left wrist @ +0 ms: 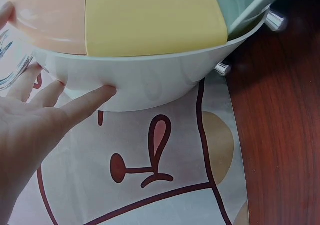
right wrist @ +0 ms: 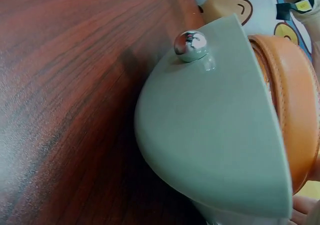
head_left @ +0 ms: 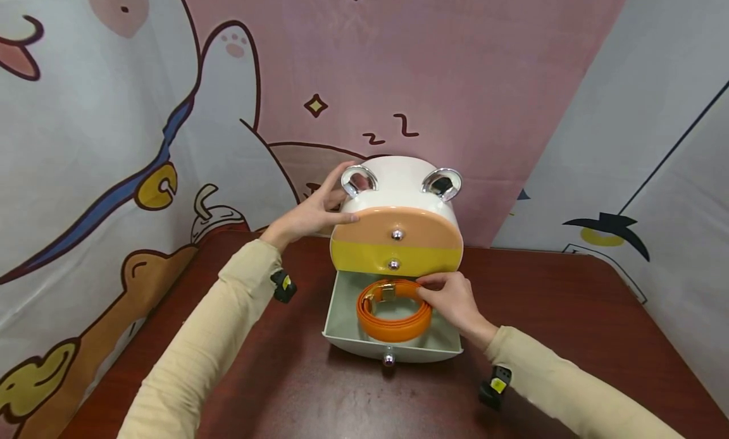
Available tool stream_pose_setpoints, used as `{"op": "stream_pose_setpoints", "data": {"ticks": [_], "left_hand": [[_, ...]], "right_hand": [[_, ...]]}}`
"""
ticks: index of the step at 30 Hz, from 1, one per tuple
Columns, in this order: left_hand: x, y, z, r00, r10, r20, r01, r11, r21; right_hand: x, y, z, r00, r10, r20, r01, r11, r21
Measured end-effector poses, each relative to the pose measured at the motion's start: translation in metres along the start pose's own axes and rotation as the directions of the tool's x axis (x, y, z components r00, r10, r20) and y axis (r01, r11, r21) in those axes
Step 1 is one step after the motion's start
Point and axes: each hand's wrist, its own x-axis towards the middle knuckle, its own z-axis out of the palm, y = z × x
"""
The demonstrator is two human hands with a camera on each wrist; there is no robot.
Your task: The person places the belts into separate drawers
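A rolled orange belt (head_left: 394, 331) with a gold buckle (head_left: 388, 291) sits in the pulled-out pale green bottom drawer (head_left: 342, 300) of a small rounded white drawer box (head_left: 398, 181). At the belt's right side, my right hand (head_left: 455, 301) pinches its rim between thumb and fingers. My left hand (head_left: 310, 214) rests against the left side of the box, thumb on the front edge of the peach drawer (head_left: 364, 227). In the left wrist view its fingers (left wrist: 87, 101) lie extended along the white wall. The right wrist view shows the belt (right wrist: 299, 110) standing above the drawer front.
The box has a shut yellow middle drawer (head_left: 364, 255) and two shiny silver ears (head_left: 443, 183). It stands on a dark red-brown wooden table (head_left: 558, 312). A printed cartoon cloth (head_left: 484, 78) hangs behind. A silver knob (head_left: 388, 359) sticks out from the open drawer.
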Motion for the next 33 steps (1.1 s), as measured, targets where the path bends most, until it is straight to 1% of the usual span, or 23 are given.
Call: {"op": "stream_pose_setpoints", "data": {"ticks": [5, 8, 11, 15, 18, 20, 23, 26, 29, 32, 33], "left_hand": [[0.000, 0.000, 0.000, 1.000, -0.005, -0.003, 0.005, 1.000, 0.007], [-0.001, 0.000, 0.001, 1.000, -0.008, 0.001, 0.008, 1.000, -0.001], [-0.001, 0.001, 0.001, 1.000, -0.014, 0.003, 0.014, 1.000, -0.014], [-0.001, 0.002, 0.001, 1.000, -0.026, 0.003, 0.026, 1.000, -0.010], [-0.001, 0.002, 0.002, 0.999, -0.032, 0.004, 0.032, 0.999, -0.017], [-0.001, 0.002, 0.001, 1.000, -0.030, 0.004, 0.030, 0.999, -0.021], [-0.001, 0.001, 0.001, 1.000, -0.027, 0.005, 0.027, 0.999, -0.031], [-0.002, 0.000, 0.001, 1.000, -0.026, 0.012, 0.026, 0.999, -0.043], [-0.002, -0.001, 0.000, 1.000, -0.027, 0.015, 0.027, 0.998, -0.048], [-0.002, 0.000, 0.001, 1.000, -0.024, 0.013, 0.025, 0.999, -0.041], [-0.002, 0.000, 0.001, 1.000, -0.023, 0.013, 0.023, 0.999, -0.041]], "right_hand": [[0.002, 0.001, 0.004, 0.997, -0.078, -0.015, 0.078, 0.997, -0.020], [0.002, 0.002, 0.005, 0.996, -0.086, -0.006, 0.086, 0.996, -0.002], [0.000, 0.004, 0.004, 0.997, -0.080, 0.013, 0.080, 0.996, 0.050], [-0.004, 0.005, 0.001, 0.995, -0.089, 0.055, 0.079, 0.984, 0.158], [-0.009, 0.005, -0.001, 0.988, -0.106, 0.110, 0.073, 0.962, 0.264], [-0.011, 0.004, -0.001, 0.982, -0.114, 0.149, 0.056, 0.937, 0.344], [-0.014, 0.002, -0.001, 0.972, -0.129, 0.197, 0.031, 0.898, 0.438], [-0.017, -0.001, -0.001, 0.956, -0.179, 0.231, 0.048, 0.876, 0.479], [-0.021, -0.005, 0.000, 0.934, -0.242, 0.263, 0.077, 0.855, 0.513], [-0.027, -0.007, 0.000, 0.915, -0.294, 0.277, 0.104, 0.834, 0.542], [-0.028, -0.008, 0.000, 0.911, -0.301, 0.282, 0.104, 0.830, 0.548]]}}
